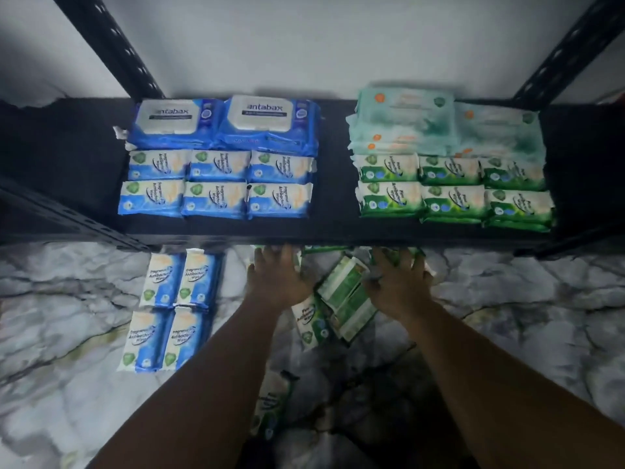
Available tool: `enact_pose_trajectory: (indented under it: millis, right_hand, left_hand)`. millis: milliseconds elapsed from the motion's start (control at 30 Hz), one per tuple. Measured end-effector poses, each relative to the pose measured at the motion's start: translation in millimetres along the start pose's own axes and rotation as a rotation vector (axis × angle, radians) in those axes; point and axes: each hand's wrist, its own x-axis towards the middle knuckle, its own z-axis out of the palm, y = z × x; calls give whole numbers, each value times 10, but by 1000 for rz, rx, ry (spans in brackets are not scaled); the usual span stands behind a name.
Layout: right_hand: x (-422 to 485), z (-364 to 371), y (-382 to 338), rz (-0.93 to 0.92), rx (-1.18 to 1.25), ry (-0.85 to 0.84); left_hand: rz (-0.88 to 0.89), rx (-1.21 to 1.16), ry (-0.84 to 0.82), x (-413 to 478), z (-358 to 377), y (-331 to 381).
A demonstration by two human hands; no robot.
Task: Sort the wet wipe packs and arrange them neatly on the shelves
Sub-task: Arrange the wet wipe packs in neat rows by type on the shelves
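Left hand (pixel 277 279): flat, fingers straight, resting on the loose green-and-white wet wipe packs (pixel 345 299) heaped on the grey-veined white marble floor (pixel 541 316), just beneath the near edge of the black metal shelf (pixel 331 231).
Right hand (pixel 399 286): fingers spread over the right side of the same heap; whether it grips a pack cannot be told.
Shelf, far left: two large blue flip-lid packs (pixel 223 125), side by side.
Shelf, near left: six small blue-and-white shelved packs (pixel 216 184), two rows of three.
Shelf, far right: pale mint packs (pixel 439 130), stacked.
Shelf, near right: small green-and-white shelved packs (pixel 453 192), two rows of three.
Floor, left of the hands: four blue-and-white floor packs (pixel 172 309), two by two.
Floor, nearest: single green pack (pixel 270 407), in shadow between the forearms.
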Motion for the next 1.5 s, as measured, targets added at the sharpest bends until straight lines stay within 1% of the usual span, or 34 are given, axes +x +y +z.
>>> enact_pose_trajectory:
  millis: [67, 167, 300, 400, 500, 633, 733, 833, 933, 1000, 1033, 1067, 1100, 1167, 1233, 1300, 1500]
  right_hand:
    - [89, 106, -104, 2, -39, -45]
    - [155, 279, -324, -1, -81, -76]
    - [253, 405, -458, 70, -65, -107]
    - [341, 398, -430, 49, -117, -108]
    - [440, 381, -414, 43, -53, -124]
    - [404, 353, -415, 37, -42, -134]
    - [257, 396, -390, 29, -33, -132]
    - [128, 487, -375, 47, -6, -126]
    - [11, 559, -340, 45, -8, -116]
    - [-60, 603, -305, 56, -1, -68]
    - [-86, 620, -280, 74, 0, -26]
    - [-102, 632, -245, 96, -1, 13]
    - [-105, 637, -198, 117, -2, 34]
    - [-90, 633, -87, 121, -10, 0]
    - [-87, 608, 7, 85, -38, -47]
    - [-134, 589, 60, 54, -45, -45]
    - [-569, 787, 305, 87, -35, -53]
  left_hand:
    - [-110, 42, -23, 81, 54, -25]
    - [-173, 92, 53, 106, 212, -112]
    - [-108, 93, 88, 196, 348, -250]
    - [-25, 88, 59, 319, 352, -273]
    - [-1, 104, -12, 378, 346, -253]
    - [12, 106, 33, 309, 422, -242]
    - [46, 75, 34, 148, 518, -244]
    - [75, 65, 86, -41, 624, -243]
    - [92, 76, 210, -136, 680, -214]
    - [143, 56, 307, -110, 692, -177]
    - [171, 43, 329, -87, 691, -154]
    - [190, 37, 313, -55, 684, -127]
    - [199, 43, 263, -18, 683, -103]
    - [189, 71, 159, 46, 692, -69]
    - [179, 83, 150, 58, 677, -42]
    - [193, 97, 148, 14, 664, -15]
    - [315, 140, 80, -319, 775, 29]
